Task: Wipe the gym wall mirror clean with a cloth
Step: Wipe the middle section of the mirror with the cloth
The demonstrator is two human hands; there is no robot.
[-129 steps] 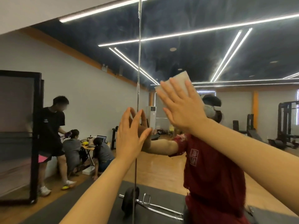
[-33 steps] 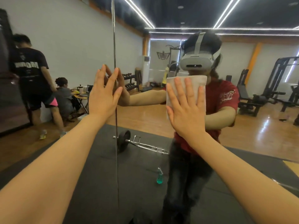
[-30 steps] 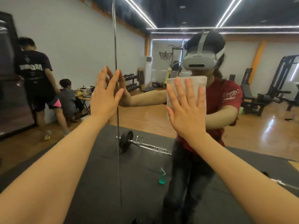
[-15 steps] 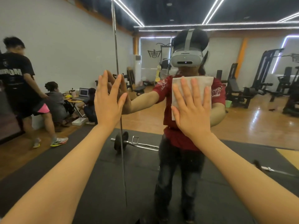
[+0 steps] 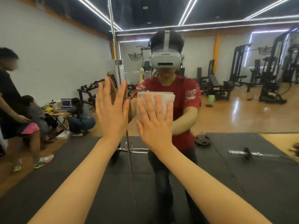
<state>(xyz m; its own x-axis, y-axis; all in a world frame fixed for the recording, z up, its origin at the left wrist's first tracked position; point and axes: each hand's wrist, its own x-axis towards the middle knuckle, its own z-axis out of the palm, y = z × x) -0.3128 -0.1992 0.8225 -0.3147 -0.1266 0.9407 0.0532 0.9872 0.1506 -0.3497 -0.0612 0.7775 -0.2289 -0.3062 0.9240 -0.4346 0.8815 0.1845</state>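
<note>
the right hand (image 5: 155,125) lay flat with fingers (image 5: 159,105) straight and slightly spread, pressing a folded pale cloth (image 5: 168,98) against the mirror (image 5: 242,110) at about chest height; nothing was curled round the cloth, so only palm pressure kept it there. the left hand (image 5: 111,113) was likewise spread flat, bare, resting on the glass just left of the vertical seam (image 5: 115,50) between mirror panels, holding nothing. the step in hand looked like a wiping pass on the right panel. to do it well, the palm should probably bear evenly across the whole cloth, so no edge folded or slipped out, and the passes should overlap, running right up to the seam where grime would likely gather. the left hand's own prints would likely need wiping afterwards.
</note>
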